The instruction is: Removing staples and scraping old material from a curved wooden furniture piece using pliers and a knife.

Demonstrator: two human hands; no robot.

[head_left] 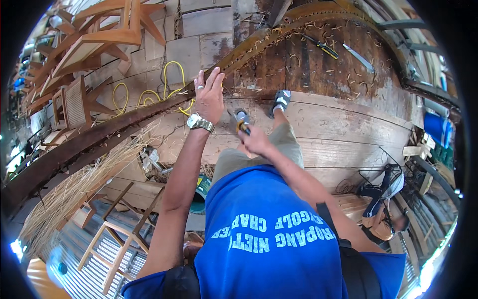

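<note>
My left hand (209, 97) is raised with its fingers stretched out, beside a long curved brown wooden frame (117, 121) whose far part has a row of small holes. It holds nothing that I can see. A ring and a metal wristwatch (200, 122) are on that hand and wrist. My right hand (256, 140) is closed round a tool with a yellow-and-black handle (243, 126), in front of my lap. The tool's working end is blurred, so its exact kind is unclear.
A yellow-and-black screwdriver (323, 48) and a flat metal blade (358, 58) lie among shavings on dark boards. Wooden chairs (109, 37) stack at far left, near a yellow cord (119, 98). Loose cane strands (84, 184) lie left. Another person (383, 222) sits at right.
</note>
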